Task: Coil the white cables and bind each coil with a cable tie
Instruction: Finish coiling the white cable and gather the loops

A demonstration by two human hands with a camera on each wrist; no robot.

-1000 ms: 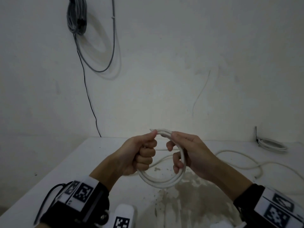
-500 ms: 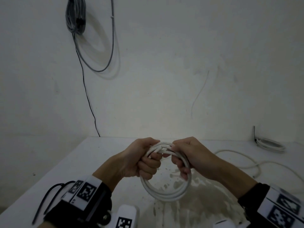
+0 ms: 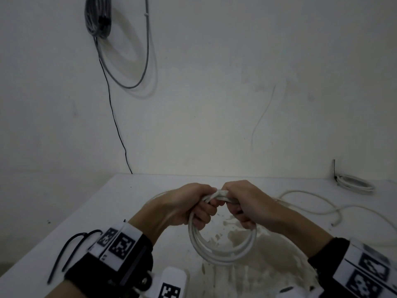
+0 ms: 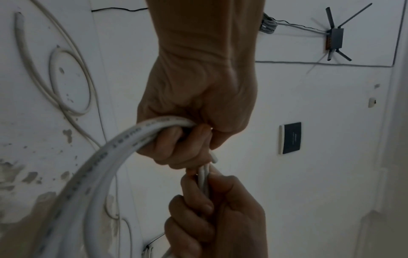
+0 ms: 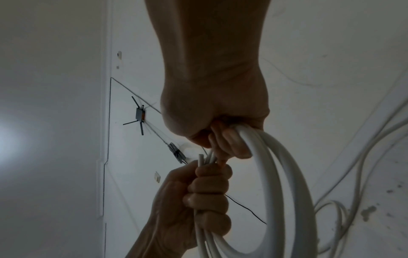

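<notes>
A white cable coil (image 3: 223, 252) of several loops hangs above the table (image 3: 86, 222). Both hands hold its top side by side, knuckles almost touching. My left hand (image 3: 199, 209) has its fingers curled round the loops on the left. The right hand (image 3: 238, 209) is fisted round them on the right. In the left wrist view the left hand (image 4: 198, 113) grips the coil (image 4: 99, 165), and a cut cable end (image 4: 214, 158) sticks out between the two fists. The right wrist view shows the right hand (image 5: 216, 122) gripping the coil (image 5: 276, 174). Black cable ties (image 3: 64, 252) lie by my left wrist.
A loose white cable (image 3: 322, 203) snakes over the table's right side. A flat white coil (image 3: 354, 182) lies at the back right by the wall. A grey cable bundle (image 3: 98, 16) hangs on the wall, top left. The tabletop under the coil is stained.
The hands have come together at the top of the coil and closed into fists round it. The loops have gathered into a tighter bundle hanging a little lower.
</notes>
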